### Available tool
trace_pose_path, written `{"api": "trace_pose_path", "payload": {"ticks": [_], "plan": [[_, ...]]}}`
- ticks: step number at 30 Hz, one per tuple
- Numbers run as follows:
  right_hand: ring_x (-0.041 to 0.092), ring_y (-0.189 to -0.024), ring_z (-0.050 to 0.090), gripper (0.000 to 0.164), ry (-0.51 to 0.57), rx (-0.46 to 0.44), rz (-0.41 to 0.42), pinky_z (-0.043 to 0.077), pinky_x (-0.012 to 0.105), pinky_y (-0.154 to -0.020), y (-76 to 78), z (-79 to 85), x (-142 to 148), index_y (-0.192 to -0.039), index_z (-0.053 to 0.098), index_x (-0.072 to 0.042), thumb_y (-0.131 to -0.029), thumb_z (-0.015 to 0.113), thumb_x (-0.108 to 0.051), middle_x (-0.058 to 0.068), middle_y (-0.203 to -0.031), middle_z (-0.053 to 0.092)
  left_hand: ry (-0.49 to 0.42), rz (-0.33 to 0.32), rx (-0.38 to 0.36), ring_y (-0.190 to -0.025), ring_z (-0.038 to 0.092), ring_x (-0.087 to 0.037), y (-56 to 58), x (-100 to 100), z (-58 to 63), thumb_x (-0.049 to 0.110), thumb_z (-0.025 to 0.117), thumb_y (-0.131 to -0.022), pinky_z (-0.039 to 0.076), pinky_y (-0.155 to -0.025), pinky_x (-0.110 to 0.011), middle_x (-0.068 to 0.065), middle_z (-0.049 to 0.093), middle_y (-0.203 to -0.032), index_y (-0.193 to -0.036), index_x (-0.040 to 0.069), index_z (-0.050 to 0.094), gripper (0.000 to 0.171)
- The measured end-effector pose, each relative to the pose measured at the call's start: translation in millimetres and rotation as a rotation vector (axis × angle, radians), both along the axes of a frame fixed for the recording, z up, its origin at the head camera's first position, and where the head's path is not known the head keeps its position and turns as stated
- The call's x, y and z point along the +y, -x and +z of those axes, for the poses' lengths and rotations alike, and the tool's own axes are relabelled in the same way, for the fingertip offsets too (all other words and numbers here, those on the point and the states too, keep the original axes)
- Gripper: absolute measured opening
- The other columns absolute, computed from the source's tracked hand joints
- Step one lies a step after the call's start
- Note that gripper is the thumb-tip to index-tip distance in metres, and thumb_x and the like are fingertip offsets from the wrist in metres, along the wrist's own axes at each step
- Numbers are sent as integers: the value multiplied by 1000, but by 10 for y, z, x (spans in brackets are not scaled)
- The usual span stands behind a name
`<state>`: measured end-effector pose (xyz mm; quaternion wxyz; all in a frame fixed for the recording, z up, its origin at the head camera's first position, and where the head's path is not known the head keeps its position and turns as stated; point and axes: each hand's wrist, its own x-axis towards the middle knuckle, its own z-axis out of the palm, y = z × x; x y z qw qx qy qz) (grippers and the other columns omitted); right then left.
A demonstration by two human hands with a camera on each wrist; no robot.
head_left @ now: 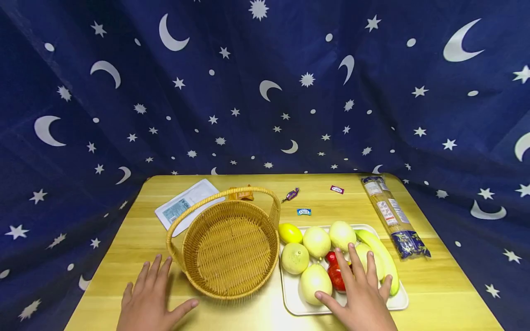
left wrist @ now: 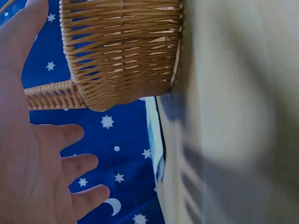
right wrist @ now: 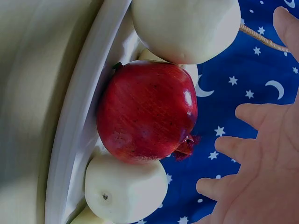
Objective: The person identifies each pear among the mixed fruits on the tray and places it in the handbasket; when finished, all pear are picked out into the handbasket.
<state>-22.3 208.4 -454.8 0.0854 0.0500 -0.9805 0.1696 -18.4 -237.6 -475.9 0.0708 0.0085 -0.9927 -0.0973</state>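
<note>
My left hand [head_left: 151,296] hovers over the table's front left, fingers spread, holding nothing. Just beyond it stands a wicker basket [head_left: 232,257] with nothing inside and its handle upright; the left wrist view shows its woven side [left wrist: 124,51] close to the palm. My right hand [head_left: 360,294] is spread above the front of a white tray [head_left: 290,301], apart from the fruit. On that tray lie a red pomegranate [right wrist: 147,112], a yellow lemon [head_left: 290,233], a banana [head_left: 385,262], a greenish round fruit [head_left: 295,258] and several pale yellow fruits [head_left: 316,284]. My right fingers partly hide the pomegranate.
Behind the basket lie a white flat rectangular thing [head_left: 178,209] and an orange packet [head_left: 244,193]. Wrapped candies, purple [head_left: 291,194], blue [head_left: 304,212] and dark red [head_left: 337,189], lie farther back. A pasta bag [head_left: 393,216] lies at right. A starry blue cloth [head_left: 265,138] hangs behind the table.
</note>
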Motion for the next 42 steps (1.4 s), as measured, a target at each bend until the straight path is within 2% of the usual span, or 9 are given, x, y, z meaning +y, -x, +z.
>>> {"api": "trace_pose_path", "payload": {"ticks": [8,11,15,23,28,32,36,38,42], "plan": [[48,-142,-6,104,10,6,8,-7,81,-91,-28,-13,2,-155,22,-26,-73,66,-73,9,-160,13,-90,-89,93,-135,30,-46,58,-9,180,77,66,-68,27,-95,-71,-20,28,-154,-151,3,26,118],[49,-142,-1,103,13,-3,9,-6,81,-92,-34,-11,-2,-154,23,-25,-73,65,-73,8,-161,12,-146,-137,132,-137,27,-45,106,-13,292,69,71,-72,23,-103,-65,-19,25,-155,-153,4,20,115],[46,-143,-7,103,21,-17,18,-12,79,-92,-38,-1,-9,-155,22,-24,-75,65,-73,8,-161,10,-180,-176,176,-139,27,-42,190,-18,434,61,73,-76,19,-111,-55,-18,26,-155,-154,6,18,110],[45,-143,-5,100,42,14,55,-12,74,-98,-35,25,-37,-155,23,-24,-76,67,-69,10,-160,13,-289,-156,153,-137,30,-42,310,93,716,56,70,-82,29,-102,-63,-14,22,-157,-156,16,14,101],[44,-144,-2,97,30,29,87,-9,69,-104,-13,27,-43,-152,29,-20,-77,66,-69,11,-159,15,-366,-124,150,-133,36,-43,362,190,844,55,69,-83,35,-93,-66,-14,29,-154,-155,25,17,94],[40,-145,-4,94,16,75,126,-9,64,-107,19,18,-34,-150,35,-14,-78,67,-66,14,-158,19,-428,-122,245,-124,47,-39,422,267,890,43,71,-87,40,-89,-63,-15,44,-144,-152,27,29,79],[40,-145,1,93,40,81,153,-1,61,-110,44,23,-28,-149,36,-12,-79,69,-62,13,-158,20,-454,-127,336,-112,57,-26,492,330,883,31,65,-94,44,-85,-48,-7,57,-133,-146,23,42,58],[40,-145,5,93,65,59,161,7,58,-112,49,31,-31,-150,33,-12,-80,69,-61,12,-159,18,-454,-118,352,-111,58,-21,507,349,867,26,59,-98,44,-84,-43,-3,60,-129,-142,22,47,46],[39,-144,14,91,88,35,163,22,55,-110,84,74,-29,-151,31,-12,-82,68,-59,8,-159,18,-447,-93,359,-119,56,-23,515,366,844,22,49,-103,45,-90,-43,-2,62,-127,-135,19,55,33]]}}
